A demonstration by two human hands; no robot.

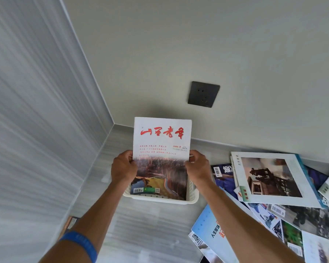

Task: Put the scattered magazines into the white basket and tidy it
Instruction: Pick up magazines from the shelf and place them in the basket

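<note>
A pale grey-white wall (pixel 198 44) fills the far side of the scene, meeting a streaked grey panelled wall (pixel 27 111) on the left in a corner. Below them runs the grey wood-grain floor (pixel 150 224). On the right of the floor lies a loose heap of scattered glossy magazines (pixel 285 211), overlapping one another at many angles; topmost at the far end is a large white-bordered magazine with a brownish picture of figures on a wooden frame (pixel 270 177), and nearest is a light blue magazine with dark lettering (pixel 213 230).

In the middle, close to the corner, stands the white perforated plastic basket (pixel 191 194) on the floor, just left of the heap. A white-covered magazine with red brush lettering and a landscape photograph (pixel 161 158) stands upright in it, its lower edge down inside the basket and its top half rising well above the rim.

The left hand (pixel 123 166) grips the magazine's left edge, fingers curled round it, and the right hand (pixel 197 167) grips the right edge likewise. A blue wristband (pixel 82 243) circles the left forearm. A dark grey square wall socket (pixel 203 94) sits on the far wall above the magazine.
</note>
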